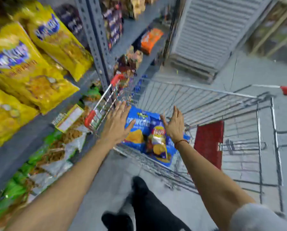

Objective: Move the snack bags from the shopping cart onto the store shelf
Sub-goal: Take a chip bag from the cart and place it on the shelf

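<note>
Snack bags [149,137] lie in wire cart [206,104] beside stocked shelf [96,39].

Both bare arms stretched forward and down. Left hand [117,125] flat, palm down, fingers spread and loose. Right hand [174,125] just beside it, set on edge, palm turned inward, fingers straight, thin red band at wrist. Nothing gripped.

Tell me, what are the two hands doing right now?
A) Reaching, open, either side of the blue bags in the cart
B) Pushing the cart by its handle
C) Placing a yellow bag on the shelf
A: the left hand and right hand are spread open on either side of the blue bags lying in the cart.
</note>
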`<act>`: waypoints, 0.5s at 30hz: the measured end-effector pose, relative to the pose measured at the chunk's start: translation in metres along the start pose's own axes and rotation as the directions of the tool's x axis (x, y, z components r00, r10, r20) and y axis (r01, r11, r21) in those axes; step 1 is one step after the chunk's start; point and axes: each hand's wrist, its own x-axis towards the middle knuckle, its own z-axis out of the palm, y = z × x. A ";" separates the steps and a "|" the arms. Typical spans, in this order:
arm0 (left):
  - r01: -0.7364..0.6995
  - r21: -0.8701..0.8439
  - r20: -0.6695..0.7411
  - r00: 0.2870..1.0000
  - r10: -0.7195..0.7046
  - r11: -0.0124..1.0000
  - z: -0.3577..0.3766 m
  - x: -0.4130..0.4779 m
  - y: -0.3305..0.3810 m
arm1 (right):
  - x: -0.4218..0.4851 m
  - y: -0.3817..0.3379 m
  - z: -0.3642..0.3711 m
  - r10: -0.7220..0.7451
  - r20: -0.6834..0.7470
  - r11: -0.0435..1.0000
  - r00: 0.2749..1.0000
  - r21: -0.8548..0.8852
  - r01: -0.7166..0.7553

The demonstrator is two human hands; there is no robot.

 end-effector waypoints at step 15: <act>0.100 -0.008 0.089 0.991 -0.099 0.995 0.069 -0.030 -0.004 | 0.000 0.088 0.101 0.516 0.419 0.688 0.747 0.318 -0.653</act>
